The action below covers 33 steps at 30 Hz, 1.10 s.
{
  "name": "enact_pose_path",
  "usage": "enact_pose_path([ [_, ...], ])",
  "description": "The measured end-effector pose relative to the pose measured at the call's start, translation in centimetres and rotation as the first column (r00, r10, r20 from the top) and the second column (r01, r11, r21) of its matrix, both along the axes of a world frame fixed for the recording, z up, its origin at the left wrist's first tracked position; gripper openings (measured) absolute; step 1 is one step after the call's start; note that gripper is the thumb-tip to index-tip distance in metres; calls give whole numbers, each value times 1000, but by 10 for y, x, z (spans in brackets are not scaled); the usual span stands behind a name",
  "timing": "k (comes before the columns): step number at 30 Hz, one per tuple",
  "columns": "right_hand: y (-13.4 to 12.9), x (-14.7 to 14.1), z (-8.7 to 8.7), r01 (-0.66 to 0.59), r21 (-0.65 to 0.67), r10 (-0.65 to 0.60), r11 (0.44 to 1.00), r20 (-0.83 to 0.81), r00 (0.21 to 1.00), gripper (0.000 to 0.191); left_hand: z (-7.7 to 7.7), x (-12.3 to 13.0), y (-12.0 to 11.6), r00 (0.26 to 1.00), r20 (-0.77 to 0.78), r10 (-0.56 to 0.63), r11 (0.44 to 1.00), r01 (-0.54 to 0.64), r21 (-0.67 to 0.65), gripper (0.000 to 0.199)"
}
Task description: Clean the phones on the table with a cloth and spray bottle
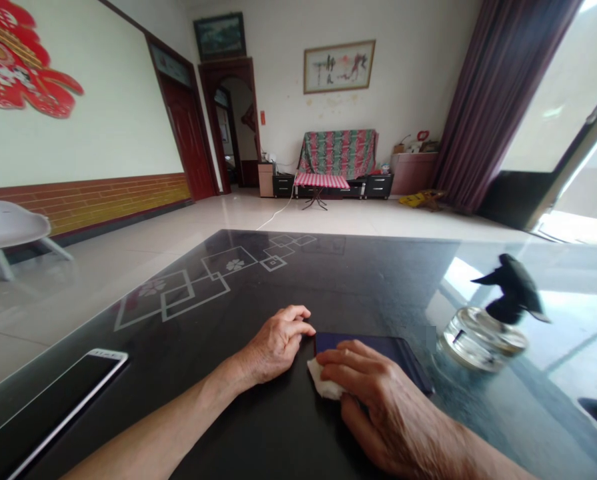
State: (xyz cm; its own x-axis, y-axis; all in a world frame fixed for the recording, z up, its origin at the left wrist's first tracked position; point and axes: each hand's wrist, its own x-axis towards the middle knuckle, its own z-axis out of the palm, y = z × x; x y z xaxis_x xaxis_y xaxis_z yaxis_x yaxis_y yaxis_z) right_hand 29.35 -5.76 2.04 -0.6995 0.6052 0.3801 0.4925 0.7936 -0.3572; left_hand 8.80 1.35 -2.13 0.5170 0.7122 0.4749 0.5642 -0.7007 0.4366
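Fingers of our right hand (378, 393) press flat on a small white crumpled cloth (323, 385), which lies against the near left corner of a flat dark blue rectangular phone-like slab (378, 353); the hand is spread rather than closed, covering the slab's near edge. Our left hand (277, 343) rests loosely curled on the glossy black glass desk (303, 280), its fingertips touching the slab's left edge and holding nothing. We see the slab near the desk's near edge, about midway along it. A clear glass spray bottle with a black trigger head (493, 320) stands toward the right edge, and a white-rimmed smartphone (53, 410) lies at the near left corner.
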Motion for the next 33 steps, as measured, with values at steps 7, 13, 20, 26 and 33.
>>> enact_pose_path([
  [7, 24, 2, -8, 112, 64, -114, 992, 22, 993, 31, 3, 0, 0, 1000, -5, 22, 1000, -22, -17, 34],
  [13, 28, 6, -8, 91, 75, -93, 993, 28, 995, 34, 3, 1, 0, 1000, -16, 25, 999, -26, -24, 36],
  [20, 6, 2, -4, 8, 42, -8, 999, -20, 1000, 32, 1, 1, 0, 1000, -10, 14, 1000, -14, 8, 36],
  [26, 0, 2, -4, -14, 39, 14, 999, -11, 1000, 33, 0, 1, 0, 999, -34, 1, 999, 0, 43, 38],
  [33, 30, 8, -8, 69, 76, -68, 995, -15, 998, 36, 1, 1, 1, 999, -53, 3, 999, -1, 40, 40],
])
